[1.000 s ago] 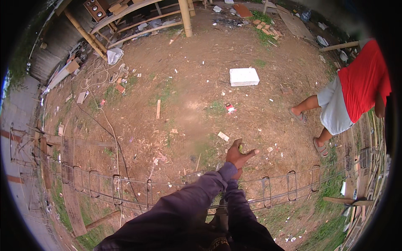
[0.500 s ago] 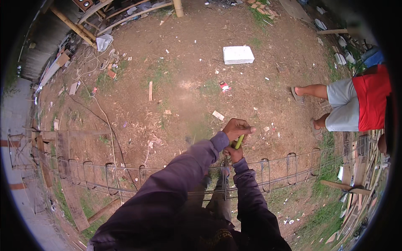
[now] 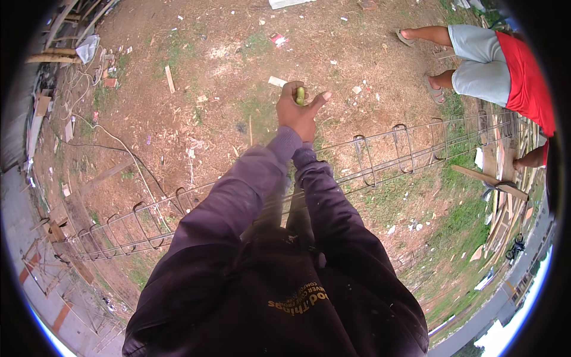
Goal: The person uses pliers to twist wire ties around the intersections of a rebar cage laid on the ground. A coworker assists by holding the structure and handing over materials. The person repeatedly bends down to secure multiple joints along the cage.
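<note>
My left hand [image 3: 297, 113] is out in front of me, its fingers curled round a short yellow-green handle [image 3: 300, 96] with a rounded end. The left thumb sticks out to the right. The rest of that tool is hidden, so its kind cannot be told. The right forearm [image 3: 324, 184] runs up beneath the left wrist, and my right hand is out of sight behind it. Below both forearms a long cage of steel reinforcing bars [image 3: 395, 149] with bent stirrups crosses from left to right, its middle covered by my sleeves.
On the right stands a person in a red top and light shorts [image 3: 485, 68], near the cage's far end. Wooden strips and boards [image 3: 505, 208] are piled there. A pale cord [image 3: 128, 140] and a dark cable lie on the littered dirt at left. A white block [image 3: 288, 3] shows at the top.
The view has shifted and turned, so the cage now slants up to the right. My right hand, partly visible before, has gone behind the left wrist. The left fingers now wrap the yellow-green handle.
</note>
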The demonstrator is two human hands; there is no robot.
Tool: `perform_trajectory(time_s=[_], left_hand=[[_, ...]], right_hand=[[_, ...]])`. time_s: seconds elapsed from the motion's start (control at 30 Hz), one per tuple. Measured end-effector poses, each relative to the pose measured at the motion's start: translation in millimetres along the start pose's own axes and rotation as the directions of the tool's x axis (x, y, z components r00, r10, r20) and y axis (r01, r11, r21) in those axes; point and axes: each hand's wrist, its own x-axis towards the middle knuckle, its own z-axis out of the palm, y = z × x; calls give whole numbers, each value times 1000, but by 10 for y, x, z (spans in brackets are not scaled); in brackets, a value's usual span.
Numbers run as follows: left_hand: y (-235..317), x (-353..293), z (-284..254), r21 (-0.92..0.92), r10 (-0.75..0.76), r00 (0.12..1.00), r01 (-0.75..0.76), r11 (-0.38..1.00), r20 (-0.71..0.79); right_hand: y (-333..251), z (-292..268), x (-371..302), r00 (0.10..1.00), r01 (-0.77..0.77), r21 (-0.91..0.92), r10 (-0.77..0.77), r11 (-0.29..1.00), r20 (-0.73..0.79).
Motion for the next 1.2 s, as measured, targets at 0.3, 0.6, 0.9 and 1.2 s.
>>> perform_trajectory(time_s=[0.3, 0.6, 0.9, 1.2], left_hand=[[-212, 692, -246, 1, -364, 571, 536, 844, 735], [-269, 372, 63, 402, -314, 887, 165, 901, 340], [-150, 65, 179, 267, -127, 991, 114, 957, 30], [95, 268, -309, -36, -219, 600, 382, 924, 769]], right_hand=[[-365, -611, 318, 776, -224, 272, 2, 936, 630], [-387, -516, -101, 994, 47, 42, -51, 998, 94], [-347, -402, -62, 994, -44, 202, 23, 978, 107], [-707, -803, -202, 763, -366, 234, 146, 901, 630]])
